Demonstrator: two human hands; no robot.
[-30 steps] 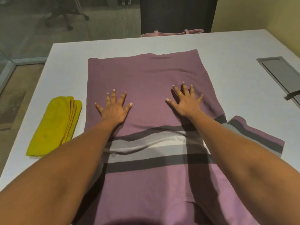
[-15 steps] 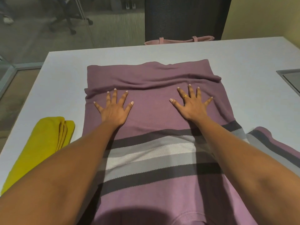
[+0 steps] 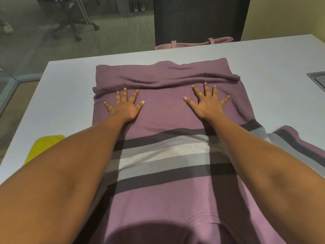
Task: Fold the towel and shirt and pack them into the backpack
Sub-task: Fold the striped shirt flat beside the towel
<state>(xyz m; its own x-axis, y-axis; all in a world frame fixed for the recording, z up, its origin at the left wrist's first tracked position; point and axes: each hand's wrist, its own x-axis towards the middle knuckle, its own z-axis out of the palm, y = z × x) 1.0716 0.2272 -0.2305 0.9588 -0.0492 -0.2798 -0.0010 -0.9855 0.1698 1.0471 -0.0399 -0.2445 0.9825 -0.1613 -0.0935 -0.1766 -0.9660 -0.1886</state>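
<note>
Both hands are down flat on the shirt: left hand and right hand side by side, fingers spread and straight, gripping nothing, just pressing. Here's the change: a second ago the far half of that shirt lay smooth, and now a roll of cloth runs right across it, bunched just ahead of both hands. You've pushed forward and the fabric has ridden up in front of you. I'd call that a rumple, not a fold, so it wants flattening or taking over properly before you go on. The shirt lies lengthwise down the middle of the counter, collar near you, one striped sleeve poking out at the right, not yet tucked in. The towel sits at the near left, now mostly hidden behind your left forearm. The pink bag waits beyond the far edge. That's likely the backpack, and nothing is packed yet.
</note>
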